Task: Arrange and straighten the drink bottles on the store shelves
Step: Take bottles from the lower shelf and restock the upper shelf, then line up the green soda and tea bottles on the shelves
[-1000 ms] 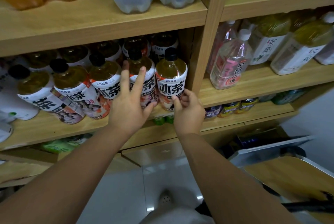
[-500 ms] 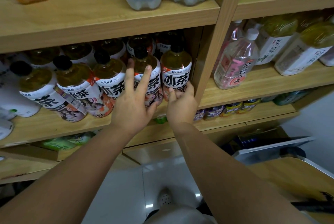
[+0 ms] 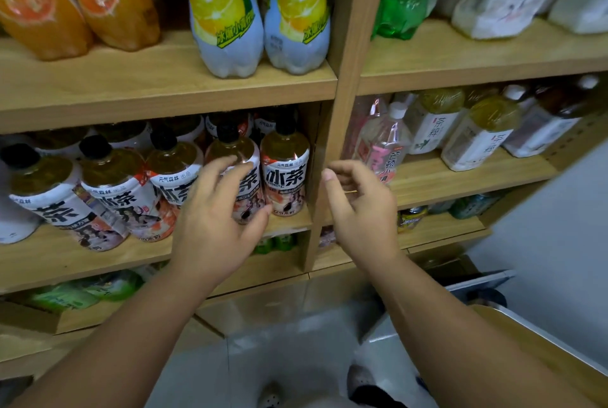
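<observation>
Left hand (image 3: 217,213) curls round tea bottle (image 3: 235,149) on middle shelf (image 3: 49,259). Right hand (image 3: 362,207) loose, holds nothing. End bottle (image 3: 284,174) at its 3 o'clock: straight. Leaning bottles (image 3: 112,190) at 9 o'clock and pink bottle (image 3: 381,151) look crooked. Lots left, I think.

We face light wooden shelves (image 3: 164,78), their boards split by one upright post (image 3: 348,45) of the same wood. Below us the floor (image 3: 296,351) is pale grey, with a joint line running through it. To the right we see a plain pale wall (image 3: 566,226). Low before it lies a wooden panel (image 3: 539,351) with a metal edge. The light is dim and even.
</observation>
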Available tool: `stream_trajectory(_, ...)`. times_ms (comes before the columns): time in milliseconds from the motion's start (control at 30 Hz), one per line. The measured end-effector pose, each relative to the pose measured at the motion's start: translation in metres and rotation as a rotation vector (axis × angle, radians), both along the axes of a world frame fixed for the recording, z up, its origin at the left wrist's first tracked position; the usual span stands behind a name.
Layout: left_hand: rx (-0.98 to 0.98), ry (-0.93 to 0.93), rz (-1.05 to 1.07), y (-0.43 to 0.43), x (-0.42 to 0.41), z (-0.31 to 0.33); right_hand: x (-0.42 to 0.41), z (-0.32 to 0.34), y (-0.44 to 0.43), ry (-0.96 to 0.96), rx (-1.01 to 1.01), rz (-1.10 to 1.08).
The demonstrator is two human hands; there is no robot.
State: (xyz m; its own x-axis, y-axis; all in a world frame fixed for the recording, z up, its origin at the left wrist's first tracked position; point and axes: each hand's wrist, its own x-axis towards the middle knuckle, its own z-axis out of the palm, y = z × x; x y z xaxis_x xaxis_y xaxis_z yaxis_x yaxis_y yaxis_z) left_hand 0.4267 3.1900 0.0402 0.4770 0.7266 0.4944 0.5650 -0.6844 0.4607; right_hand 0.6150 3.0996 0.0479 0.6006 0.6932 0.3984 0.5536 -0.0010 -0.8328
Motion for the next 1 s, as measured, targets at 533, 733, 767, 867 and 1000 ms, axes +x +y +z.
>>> stream_trajectory(533,0.559,-0.123,-0.055,-0.046,0.125,0.191,0.163,0.187,-0.032,-0.518,0.393,0.021)
stream_trajectory(733,0.728,-0.097,0.076,-0.045,0.178,0.27,0.205,0.264,-0.027,-0.651,0.409,0.112)
stream_trajectory(767,0.717,-0.05,0.11,-0.041,0.188,0.278,0.206,0.276,-0.022,-0.633,0.369,0.146)
stream_trajectory(867,0.73,0.182,0.238,-0.023,0.212,0.304,0.211,0.308,0.002,-0.688,0.155,0.219)
stream_trajectory(1000,0.908,0.664,0.434,-0.011,0.222,0.348,0.218,0.339,0.04,-0.799,-0.059,0.241)
